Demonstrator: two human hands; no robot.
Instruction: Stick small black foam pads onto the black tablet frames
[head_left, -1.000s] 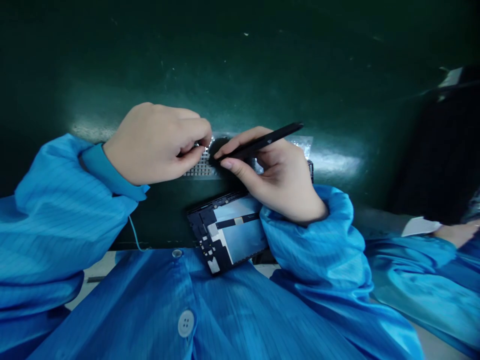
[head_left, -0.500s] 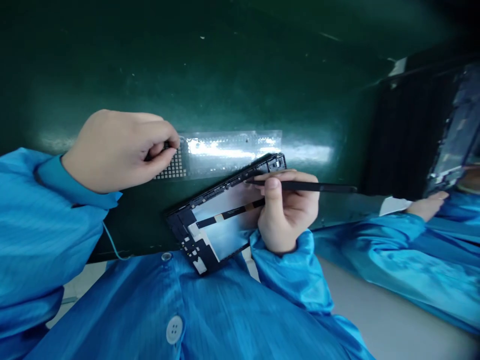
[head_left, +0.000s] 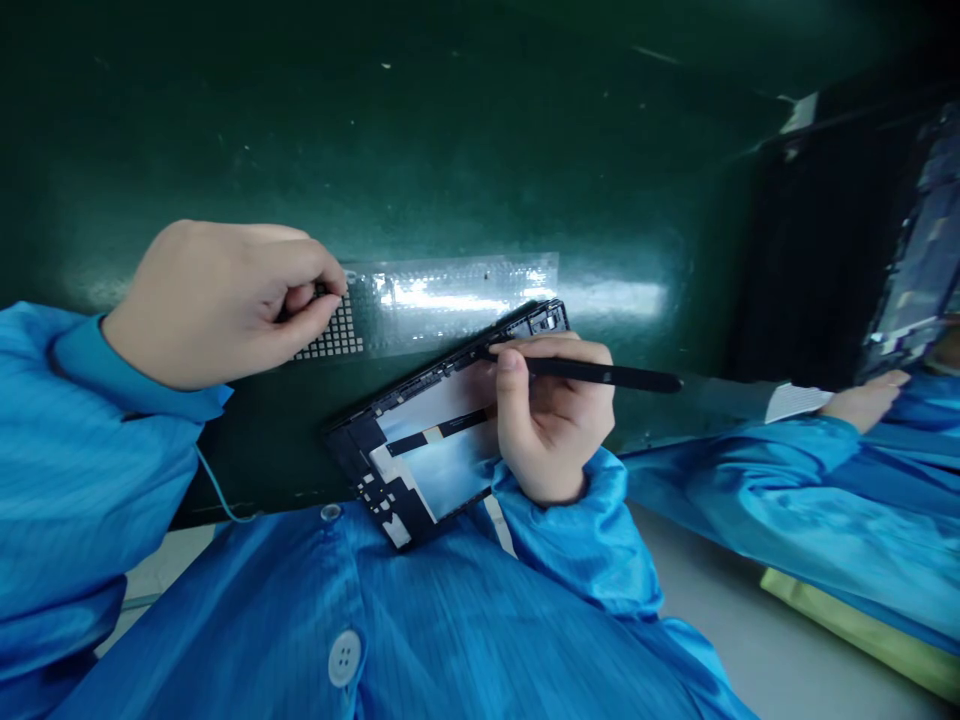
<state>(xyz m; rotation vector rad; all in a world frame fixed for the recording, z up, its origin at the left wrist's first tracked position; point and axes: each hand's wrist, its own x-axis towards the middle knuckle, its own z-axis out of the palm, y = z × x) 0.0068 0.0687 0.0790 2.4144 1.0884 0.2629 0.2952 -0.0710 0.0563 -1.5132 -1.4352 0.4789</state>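
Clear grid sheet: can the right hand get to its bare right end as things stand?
Probably yes. The right hand, holding the black stylus, sits just below the clear grid sheet; only the device frame's top edge lies between.

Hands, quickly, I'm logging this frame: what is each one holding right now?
Left hand: closed, pinching the end of the clear parts strip.
Right hand: closed on the black tweezers, tip at the tablet frame.

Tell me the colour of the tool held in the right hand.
Black; the slim tool in the right hand shows in the head view, the only one.
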